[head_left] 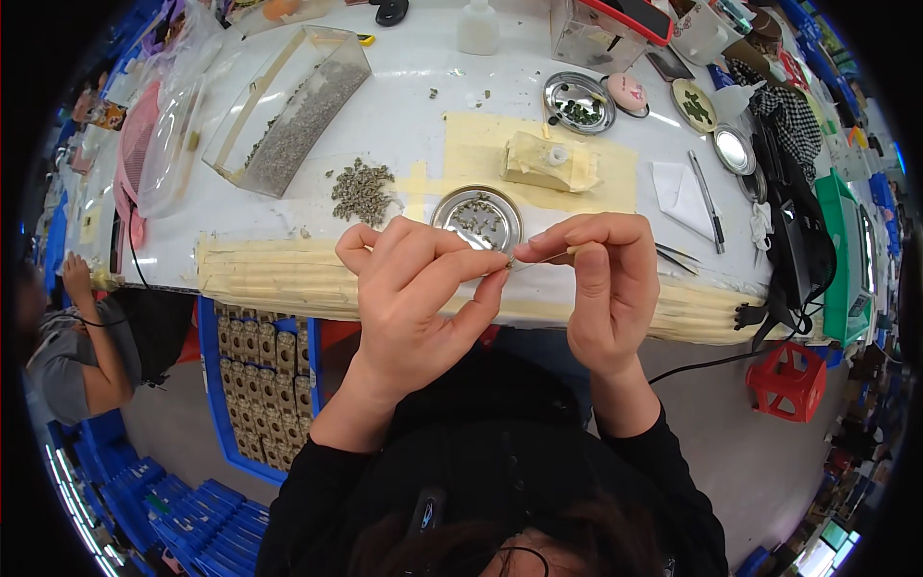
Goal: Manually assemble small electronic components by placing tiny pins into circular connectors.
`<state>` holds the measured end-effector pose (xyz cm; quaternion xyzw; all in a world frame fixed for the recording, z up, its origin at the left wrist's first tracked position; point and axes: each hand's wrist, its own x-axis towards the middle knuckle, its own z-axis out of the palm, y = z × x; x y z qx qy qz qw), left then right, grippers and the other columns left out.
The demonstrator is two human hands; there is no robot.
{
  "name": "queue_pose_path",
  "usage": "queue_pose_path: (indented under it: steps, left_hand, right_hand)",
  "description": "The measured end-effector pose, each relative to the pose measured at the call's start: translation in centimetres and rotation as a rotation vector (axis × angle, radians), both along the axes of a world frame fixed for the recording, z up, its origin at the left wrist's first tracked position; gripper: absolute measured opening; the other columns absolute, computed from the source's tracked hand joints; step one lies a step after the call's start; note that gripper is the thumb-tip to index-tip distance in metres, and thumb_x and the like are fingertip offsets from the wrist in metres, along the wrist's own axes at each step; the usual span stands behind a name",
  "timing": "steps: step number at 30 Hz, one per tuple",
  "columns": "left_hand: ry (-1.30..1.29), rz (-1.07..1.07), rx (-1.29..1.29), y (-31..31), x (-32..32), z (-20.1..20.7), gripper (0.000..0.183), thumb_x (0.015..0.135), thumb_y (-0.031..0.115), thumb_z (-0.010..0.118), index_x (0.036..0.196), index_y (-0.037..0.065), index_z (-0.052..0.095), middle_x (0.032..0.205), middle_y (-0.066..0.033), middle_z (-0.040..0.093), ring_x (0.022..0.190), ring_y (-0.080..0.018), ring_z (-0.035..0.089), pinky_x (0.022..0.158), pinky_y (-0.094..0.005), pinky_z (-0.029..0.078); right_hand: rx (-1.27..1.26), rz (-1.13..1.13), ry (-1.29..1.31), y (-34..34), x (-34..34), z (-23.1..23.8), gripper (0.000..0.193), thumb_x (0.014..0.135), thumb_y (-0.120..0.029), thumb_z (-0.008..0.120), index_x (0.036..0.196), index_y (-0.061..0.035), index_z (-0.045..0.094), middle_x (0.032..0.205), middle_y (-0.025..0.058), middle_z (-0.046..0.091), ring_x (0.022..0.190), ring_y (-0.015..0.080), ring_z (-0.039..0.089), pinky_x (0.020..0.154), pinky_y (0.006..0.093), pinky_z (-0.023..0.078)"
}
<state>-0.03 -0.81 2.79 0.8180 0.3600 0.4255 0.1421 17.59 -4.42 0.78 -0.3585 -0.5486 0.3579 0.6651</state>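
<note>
Over the table's front edge, my left hand (409, 293) pinches a tiny metal piece (509, 262) between thumb and forefinger. My right hand (613, 288) grips a thin needle-like tool (552, 257) with a yellowish end, and its tip meets the tiny piece. What exactly the piece is cannot be made out. Just beyond my fingertips lies a round metal dish (452, 204) with several small grey parts in it. To its left a heap of similar small grey metal parts (361, 190) sits on the white tabletop. A tape-wrapped block (548, 163) lies behind the dish.
A clear box (308, 115) of grey parts stands back left. At right are a metal dish (551, 89) of dark green pieces, a pen (707, 202) and tweezers (678, 258). Below left is a blue crate (219, 404); a red stool (786, 383) stands right. Another person (82, 356) is at far left.
</note>
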Motion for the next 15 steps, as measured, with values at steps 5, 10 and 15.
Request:
queue_pose_path:
  steps: [5, 10, 15]
  left_hand:
    - [0.003, -0.004, 0.006, -0.02, 0.01, -0.15, 0.022, 0.068, 0.004, 0.080, 0.087, 0.013, 0.076, 0.079, 0.0025, 0.063, 0.074, -0.0143, 0.052, 0.078, -0.0323, 0.027]
    - [0.005, -0.002, 0.008, -0.03, 0.03, -0.17, 0.021, 0.068, 0.004, 0.080, 0.087, 0.013, 0.076, 0.079, 0.0026, 0.062, 0.073, -0.0142, 0.052, 0.078, -0.0322, 0.027]
    - [0.005, -0.007, 0.012, 0.01, 0.02, -0.14, 0.022, 0.068, 0.004, 0.081, 0.088, 0.013, 0.076, 0.079, 0.0027, 0.062, 0.073, -0.0141, 0.051, 0.078, -0.0322, 0.027]
  right_hand:
    - [-0.013, 0.004, 0.004, -0.15, -0.08, 0.05, 0.014, 0.104, -0.007, 0.048, 0.109, 0.0059, 0.049, 0.101, 0.0155, 0.066, 0.091, 0.0179, 0.070, 0.083, 0.0294, 0.058]
    - [0.002, -0.035, -0.063, -0.16, -0.10, -0.08, 0.014, 0.104, -0.006, 0.050, 0.108, 0.0064, 0.050, 0.097, 0.0149, 0.067, 0.088, 0.0186, 0.071, 0.080, 0.0293, 0.059]
    - [0.009, -0.043, -0.071, -0.19, -0.11, -0.10, 0.013, 0.103, -0.006, 0.050, 0.108, 0.0067, 0.051, 0.097, 0.0147, 0.067, 0.089, 0.0194, 0.071, 0.080, 0.0295, 0.059]
